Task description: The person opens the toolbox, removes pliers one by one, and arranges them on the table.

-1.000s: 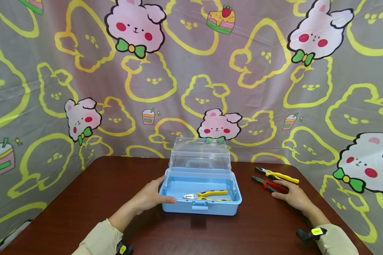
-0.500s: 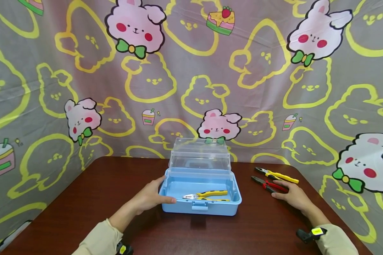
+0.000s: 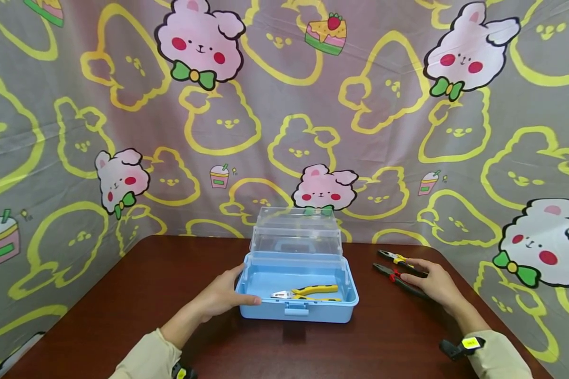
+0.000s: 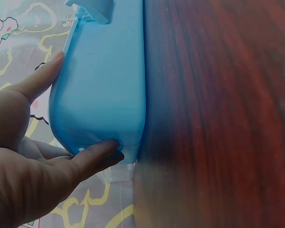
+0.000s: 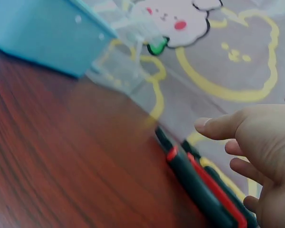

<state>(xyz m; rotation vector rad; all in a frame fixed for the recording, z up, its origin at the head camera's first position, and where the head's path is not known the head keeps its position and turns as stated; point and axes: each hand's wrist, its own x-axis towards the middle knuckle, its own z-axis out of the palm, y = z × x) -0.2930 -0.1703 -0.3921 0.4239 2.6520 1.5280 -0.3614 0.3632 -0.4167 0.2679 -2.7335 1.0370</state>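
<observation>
My left hand (image 3: 218, 295) grips the left front corner of a light blue toolbox (image 3: 313, 311), thumb over the front rim and fingers along the side, as the left wrist view also shows. The clear lid (image 3: 296, 239) stands raised at the back. Inside lie pliers with yellow handles (image 3: 315, 289). To the right, my right hand (image 3: 433, 284) is over black and red pliers (image 3: 405, 284), fingers spread; in the right wrist view its thumb is extended, apart from these pliers (image 5: 194, 175). Behind them lie yellow and black pliers (image 3: 392, 257), their handles partly hidden by my fingers.
The brown wooden table (image 3: 170, 273) holds the box and pliers. A patterned cloth (image 3: 384, 131) hangs as a wall around its back and sides. The table's right edge runs close beside my right forearm.
My right hand has shifted away from me and slightly right, toward the yellow and black pliers. The black and red pliers' handles now show mostly black. My left hand stays on the box.
</observation>
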